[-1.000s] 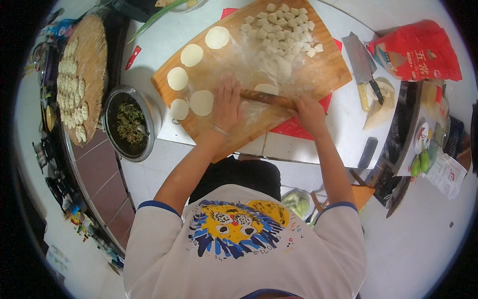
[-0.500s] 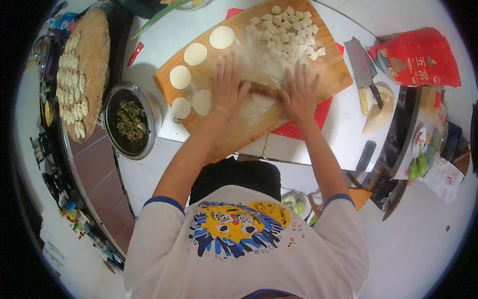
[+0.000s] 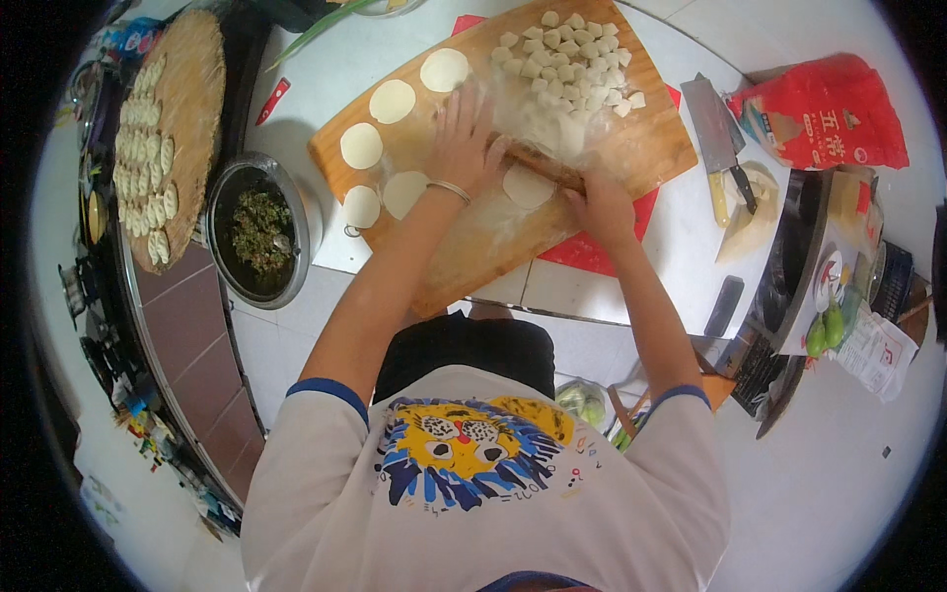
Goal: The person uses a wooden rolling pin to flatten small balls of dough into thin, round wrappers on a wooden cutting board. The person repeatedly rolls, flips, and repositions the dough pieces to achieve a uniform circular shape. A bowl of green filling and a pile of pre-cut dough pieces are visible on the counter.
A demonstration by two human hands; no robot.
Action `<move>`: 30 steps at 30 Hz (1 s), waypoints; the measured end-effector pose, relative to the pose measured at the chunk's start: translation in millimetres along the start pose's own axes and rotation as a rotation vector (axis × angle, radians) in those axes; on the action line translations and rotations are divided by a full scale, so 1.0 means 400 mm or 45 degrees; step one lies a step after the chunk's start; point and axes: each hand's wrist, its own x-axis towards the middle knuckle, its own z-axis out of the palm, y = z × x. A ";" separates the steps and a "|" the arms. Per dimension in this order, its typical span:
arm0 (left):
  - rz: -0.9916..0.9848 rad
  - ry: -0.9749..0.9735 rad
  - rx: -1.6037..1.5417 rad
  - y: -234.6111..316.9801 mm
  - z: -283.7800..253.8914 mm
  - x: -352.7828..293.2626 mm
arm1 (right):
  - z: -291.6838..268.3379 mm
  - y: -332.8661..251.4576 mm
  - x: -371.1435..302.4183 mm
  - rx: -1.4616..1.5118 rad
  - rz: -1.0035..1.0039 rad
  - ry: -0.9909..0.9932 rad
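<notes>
A wooden rolling pin lies slantwise across the floured wooden board. My left hand, a bangle at its wrist, rests over the pin's left end with fingers stretched out. Around the right end, my right hand is closed. Just below the pin, and partly beneath it, is a round dough wrapper. Several finished-looking flat rounds line the board's left side, among them one wrapper near the far edge. Many small dough pieces are heaped at the far right of the board.
Left of the board stands a metal bowl of chopped green filling. Beyond it, a round tray carries rows of dumplings. On the right are a cleaver, a black-handled knife and a red bag.
The rolling pin has turned, its left end now farther away and its right end nearer. My right hand has gone from flat to closed around the pin; my left hand has moved slightly away.
</notes>
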 end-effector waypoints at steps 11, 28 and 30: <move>0.421 -0.492 -0.035 0.147 0.092 -0.100 | 0.004 0.001 -0.076 0.601 0.168 0.572; 0.287 -0.397 -0.080 -0.016 0.032 -0.129 | 0.008 0.000 -0.113 0.809 0.281 0.638; 0.254 -0.395 -0.124 0.000 0.024 -0.130 | 0.010 -0.001 -0.114 0.776 0.272 0.637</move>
